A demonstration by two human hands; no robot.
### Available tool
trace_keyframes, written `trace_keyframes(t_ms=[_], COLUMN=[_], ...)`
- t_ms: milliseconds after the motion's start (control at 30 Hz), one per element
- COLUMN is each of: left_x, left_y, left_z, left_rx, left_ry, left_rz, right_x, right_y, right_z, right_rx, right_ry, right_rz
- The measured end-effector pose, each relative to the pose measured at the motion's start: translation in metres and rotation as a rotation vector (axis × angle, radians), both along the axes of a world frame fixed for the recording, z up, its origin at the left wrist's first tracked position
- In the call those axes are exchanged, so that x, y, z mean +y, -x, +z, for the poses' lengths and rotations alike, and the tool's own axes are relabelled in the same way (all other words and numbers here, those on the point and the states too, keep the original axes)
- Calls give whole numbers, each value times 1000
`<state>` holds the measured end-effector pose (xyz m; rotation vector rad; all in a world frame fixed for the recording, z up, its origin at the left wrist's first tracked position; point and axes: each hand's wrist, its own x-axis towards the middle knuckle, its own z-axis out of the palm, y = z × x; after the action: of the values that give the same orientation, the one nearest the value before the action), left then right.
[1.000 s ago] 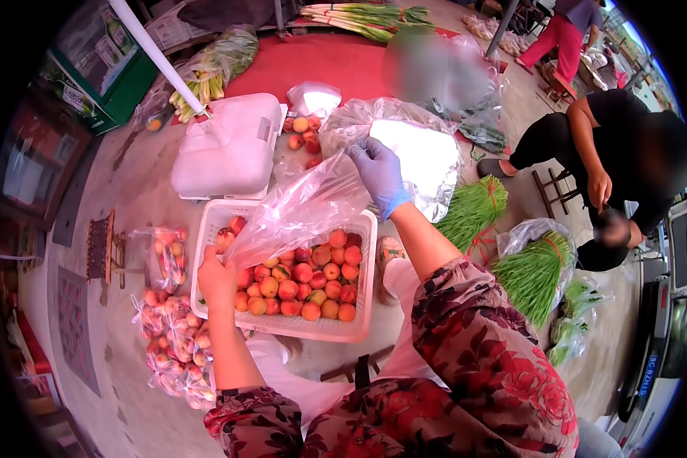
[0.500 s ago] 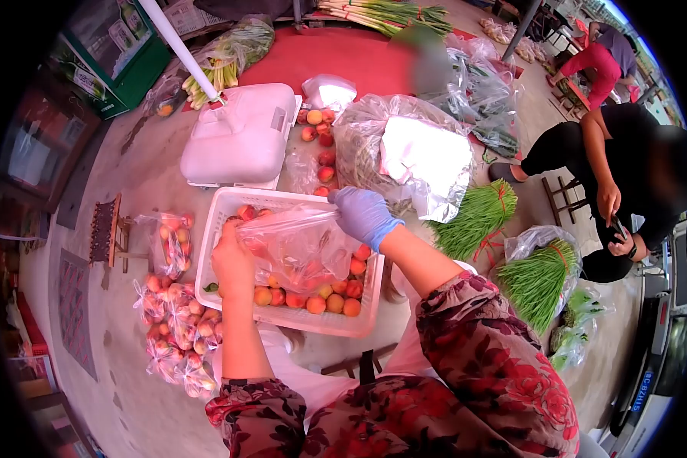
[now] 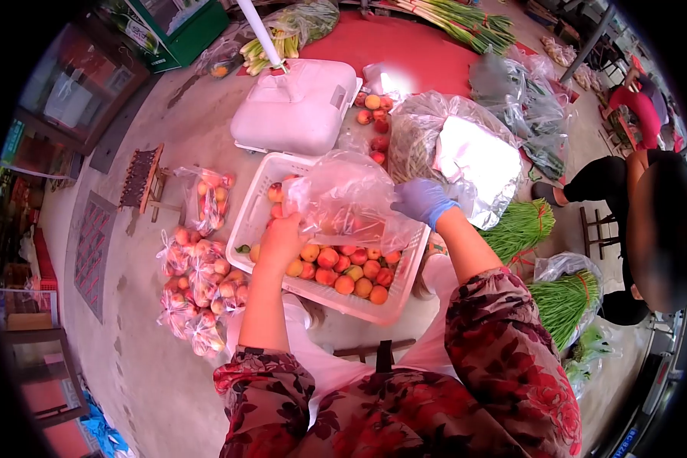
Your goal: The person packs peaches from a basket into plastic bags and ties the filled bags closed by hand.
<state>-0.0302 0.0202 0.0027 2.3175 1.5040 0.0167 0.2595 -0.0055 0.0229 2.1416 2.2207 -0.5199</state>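
Note:
A clear plastic bag is stretched between my two hands, puffed up above the white basket. My bare left hand pinches the bag's left side, low over the basket. On the right, my right hand, in a thin blue-purple glove, grips the bag's other edge with closed fingers. Red and yellow peaches lie in the basket beneath, in full view at the near side and partly covered by the bag farther back. Whether anything is inside the bag I cannot tell.
Bagged peaches lie on the ground at left, near a small stool. A lidded white box stands behind the basket. Bundled green stalks lie at right, beside a seated person.
The bag has spread and puffed upward between my hands, uncovering more peaches at the basket's near side. The whole view has shifted, with the scene moving rightward.

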Motion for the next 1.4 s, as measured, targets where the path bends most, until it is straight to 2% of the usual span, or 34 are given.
trace_keyframes(t_ms=[67, 100, 167, 200, 233, 267, 333, 367, 433, 467, 567, 633, 700, 733, 767, 800, 867, 933, 1100, 1200, 1300, 1400], left_x=[10, 12, 12, 21, 26, 27, 28, 33, 40, 40, 30, 35, 34, 28, 23, 18, 7, -8, -20, -16, -16, -19], left_y=[12, 18, 16, 28, 41, 42, 41, 48, 63, 69, 75, 91, 99, 94, 90, 91, 95, 95, 109, 112, 111, 117], left_z=[-17, -25, 11, 6, 0, 3, 9, 3, -2, -6, 16, -12, -30, -34, -40, -54, -91, -111, -124, -120, -111, -112], left_rx=[-359, -535, -1337, -1487, -1641, -1683, -1754, -1767, -1785, -1820, -1891, -1807, -1729, -1695, -1659, -1634, -1585, -1557, -1448, -1452, -1450, -1434], left_ry=[123, 194, 589, 661, 722, 682, 593, 483, 264, 235, 155, 106, 81, 85, 93, 129, 197, 316, 360, 349, 365, 388], left_rz=[97, 155, 439, 496, 553, 678, 917, 906, 873, 898, 1021, 1042, 1075, 1095, 1114, 1136, 1181, 1336, 1364, 1383, 1348, 1323], right_x=[-2, -2, 3, 5, 15, 24, 24, 26, 31, 33, 41, 62, 51, 39, 26, 16, -5, -23, -13, 9, 13, 11], right_y=[-3, -1, 5, 7, 9, 10, 27, 35, 44, 48, 50, 38, 45, 55, 67, 77, 109, 140, 187, 195, 195, 186], right_z=[-21, -19, -9, -14, -31, -42, -25, -13, -1, 0, -9, -58, -104, -133, -144, -187, -223, -238, -244, -243, -254, -261], right_rx=[-47, 79, 319, 428, 678, 923, 1280, 1456, 1538, 1573, 2024, 1673, 1025, 778, 584, 522, 330, 246, 121, 73, 104, 21], right_ry=[112, 29, -134, -218, -187, -177, -139, -123, -264, -336, -57, 53, 130, 64, 199, 250, 281, 352, 409, 574, 537, 551], right_rz=[70, -3, -145, -214, -296, -381, -346, -328, -107, 8, -187, -574, -513, -293, -243, -190, -186, -340, -440, -487, -465, -226])
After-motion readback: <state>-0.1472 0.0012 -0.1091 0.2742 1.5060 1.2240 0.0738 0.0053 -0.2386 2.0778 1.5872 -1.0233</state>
